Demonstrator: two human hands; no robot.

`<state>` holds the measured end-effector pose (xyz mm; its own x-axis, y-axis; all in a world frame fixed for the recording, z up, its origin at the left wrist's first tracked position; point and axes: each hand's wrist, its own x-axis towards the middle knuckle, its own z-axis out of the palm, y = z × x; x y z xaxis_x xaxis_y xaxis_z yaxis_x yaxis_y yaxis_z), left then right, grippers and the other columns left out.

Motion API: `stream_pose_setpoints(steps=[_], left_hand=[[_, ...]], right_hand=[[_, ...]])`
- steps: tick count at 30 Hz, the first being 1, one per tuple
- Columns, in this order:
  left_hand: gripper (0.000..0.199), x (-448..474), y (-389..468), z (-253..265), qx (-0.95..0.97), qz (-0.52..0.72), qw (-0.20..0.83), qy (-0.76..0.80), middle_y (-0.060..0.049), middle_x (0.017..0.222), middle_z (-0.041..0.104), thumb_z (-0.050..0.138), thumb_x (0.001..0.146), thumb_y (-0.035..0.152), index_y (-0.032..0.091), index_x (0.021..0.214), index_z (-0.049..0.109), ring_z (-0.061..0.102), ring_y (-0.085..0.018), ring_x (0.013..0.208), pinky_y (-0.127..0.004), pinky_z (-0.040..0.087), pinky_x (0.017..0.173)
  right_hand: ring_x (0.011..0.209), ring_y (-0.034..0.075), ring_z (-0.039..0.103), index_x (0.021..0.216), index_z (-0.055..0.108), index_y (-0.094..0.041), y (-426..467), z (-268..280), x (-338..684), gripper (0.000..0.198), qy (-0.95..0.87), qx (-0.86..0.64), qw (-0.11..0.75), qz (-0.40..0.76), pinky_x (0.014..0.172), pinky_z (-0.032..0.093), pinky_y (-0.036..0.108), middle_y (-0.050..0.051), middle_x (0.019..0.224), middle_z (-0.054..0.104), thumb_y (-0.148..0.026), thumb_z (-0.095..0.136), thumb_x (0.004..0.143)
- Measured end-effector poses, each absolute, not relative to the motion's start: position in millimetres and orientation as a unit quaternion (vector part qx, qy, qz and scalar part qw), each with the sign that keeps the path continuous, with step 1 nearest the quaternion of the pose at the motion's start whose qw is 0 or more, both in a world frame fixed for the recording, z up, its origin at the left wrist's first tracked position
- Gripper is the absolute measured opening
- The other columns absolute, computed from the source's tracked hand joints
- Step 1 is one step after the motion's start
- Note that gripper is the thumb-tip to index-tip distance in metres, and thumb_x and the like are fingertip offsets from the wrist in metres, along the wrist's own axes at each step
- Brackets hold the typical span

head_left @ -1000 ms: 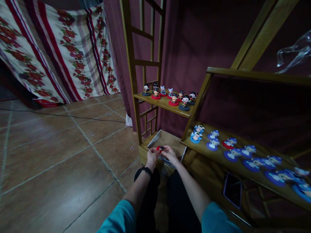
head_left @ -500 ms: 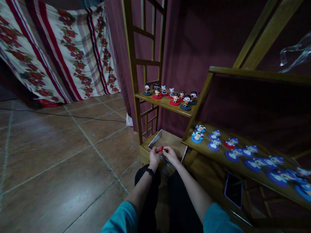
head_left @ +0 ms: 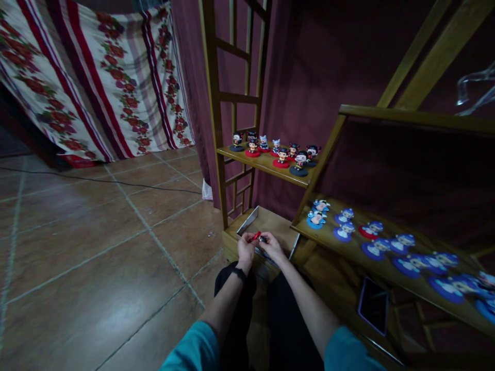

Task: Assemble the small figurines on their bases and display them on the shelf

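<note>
My left hand pinches the small red base of a figurine. In the fingers of my right hand is its dark-topped figurine, mostly hidden by the fingertips. Both hands meet over the near edge of an open shallow cardboard box, low on the wooden stand. I cannot tell whether the base and the figurine are joined. Above the box, a shelf bears several finished-looking figurines on red and dark round bases.
On the lower right shelf stand several blue and white figurines, one on a red base. A dark phone lies below that shelf. A black cable crosses the tiled floor, and a flowered cloth hangs at left.
The red base has tilted between my fingers, and the figurine's dark part has turned slightly. My hands stay over the box's near edge. The whole view has shifted a little.
</note>
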<state>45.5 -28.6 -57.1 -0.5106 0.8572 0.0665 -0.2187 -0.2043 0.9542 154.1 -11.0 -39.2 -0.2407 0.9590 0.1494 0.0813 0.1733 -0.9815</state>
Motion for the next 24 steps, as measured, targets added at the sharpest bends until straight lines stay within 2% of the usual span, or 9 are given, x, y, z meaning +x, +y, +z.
stream_pose_setpoints(steps=[7, 12, 19, 24], left_hand=[[0.018, 46.8, -30.4, -52.5, 0.308, 0.703, 0.381, 0.515, 0.000, 0.064, 0.060, 0.066, 0.054, 0.005, 0.015, 0.066, 0.057, 0.057, -0.011, 0.064, -0.022, 0.044, 0.065], [0.021, 46.7, -29.9, -51.6, 0.238, 0.694, 0.451, 0.508, -0.001, 0.066, 0.063, 0.069, 0.054, 0.004, 0.013, 0.072, 0.062, 0.059, -0.011, 0.061, -0.023, 0.046, 0.065], [0.019, 42.9, -28.3, -53.0, 0.170, 0.665, 0.522, 0.507, -0.003, 0.061, 0.063, 0.071, 0.062, 0.008, 0.010, 0.076, 0.059, 0.056, -0.009, 0.047, -0.023, 0.047, 0.052], [0.018, 38.5, -30.4, -51.5, 0.147, 0.649, 0.562, 0.491, -0.007, 0.068, 0.066, 0.069, 0.067, 0.008, 0.010, 0.082, 0.059, 0.061, -0.011, 0.051, -0.023, 0.051, 0.053]], right_hand=[[0.077, 0.016, 0.059, 0.085, 0.059, -0.021, -13.2, -37.2, 153.6, 0.023, -0.609, -0.424, 0.452, 0.494, 0.075, 0.047, 0.030, 0.000, 0.080, 0.064, -0.024, 0.061, 0.063], [0.077, 0.016, 0.059, 0.088, 0.059, -0.021, -12.7, -39.9, 152.7, 0.025, -0.602, -0.421, 0.454, 0.504, 0.073, 0.047, 0.029, 0.000, 0.081, 0.064, -0.026, 0.062, 0.063], [0.073, 0.015, 0.058, 0.092, 0.059, -0.020, -6.6, -47.0, 152.6, 0.028, -0.595, -0.447, 0.459, 0.485, 0.072, 0.048, 0.029, 0.000, 0.080, 0.062, -0.023, 0.058, 0.064], [0.077, 0.015, 0.059, 0.087, 0.062, -0.022, -4.9, -46.3, 155.3, 0.025, -0.573, -0.479, 0.451, 0.490, 0.072, 0.048, 0.029, 0.000, 0.086, 0.063, -0.029, 0.060, 0.064]])
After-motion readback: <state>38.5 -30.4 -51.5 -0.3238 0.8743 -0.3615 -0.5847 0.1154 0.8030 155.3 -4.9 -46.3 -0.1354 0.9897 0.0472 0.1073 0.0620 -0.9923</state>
